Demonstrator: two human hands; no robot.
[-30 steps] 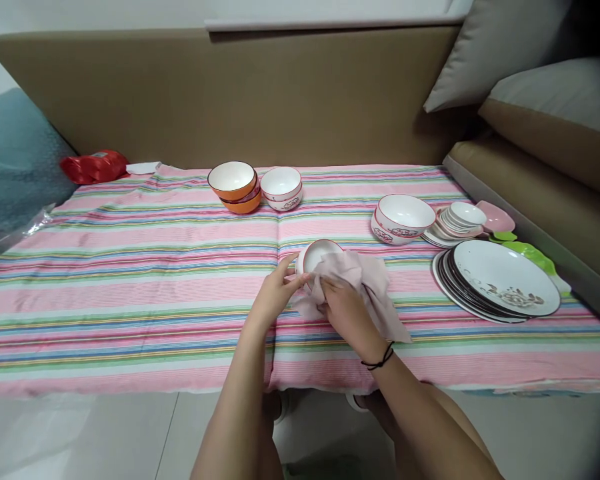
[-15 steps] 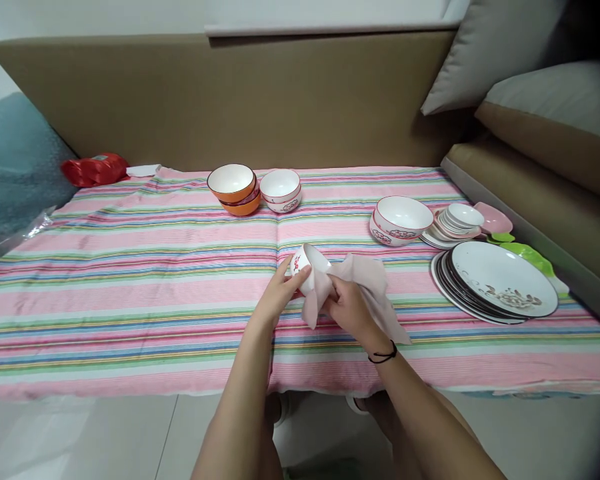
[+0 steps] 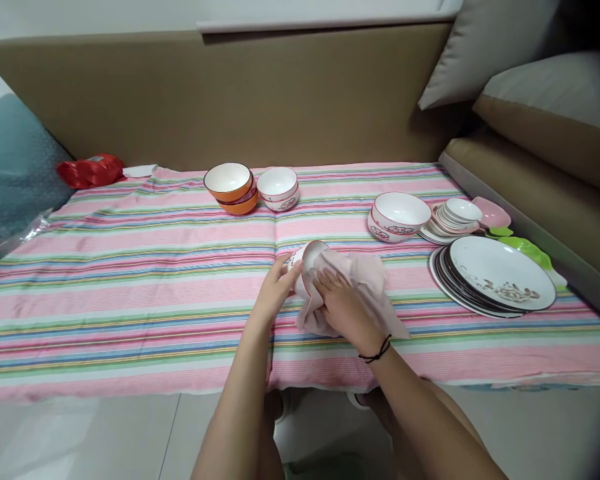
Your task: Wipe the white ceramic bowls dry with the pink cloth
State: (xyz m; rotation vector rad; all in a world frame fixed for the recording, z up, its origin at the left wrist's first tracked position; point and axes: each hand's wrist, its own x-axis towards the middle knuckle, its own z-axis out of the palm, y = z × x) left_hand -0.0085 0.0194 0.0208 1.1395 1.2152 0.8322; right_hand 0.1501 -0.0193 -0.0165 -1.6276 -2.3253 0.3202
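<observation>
My left hand (image 3: 274,288) grips a small white bowl (image 3: 311,251) with red markings by its outer side. The bowl is tipped on its side, its mouth facing right. A pale pink cloth (image 3: 370,277) covers part of the opening and trails over the bedcover to the right. My right hand (image 3: 341,300), with a dark cord on its wrist, presses the cloth against the bowl's inside with fingers fairly straight. Part of the bowl's lower rim is hidden by the cloth.
Orange bowls (image 3: 237,203) and white bowls (image 3: 279,187) are stacked at the back. To the right stand larger white bowls (image 3: 400,213), small dishes (image 3: 460,212), a plate stack (image 3: 503,277) and a green leaf-shaped dish (image 3: 530,253). A red bundle (image 3: 91,171) lies far left.
The bowl has turned so its mouth faces further right. My right hand has gone from pinching the cloth at the rim to lying over it with fingers extended into the bowl.
</observation>
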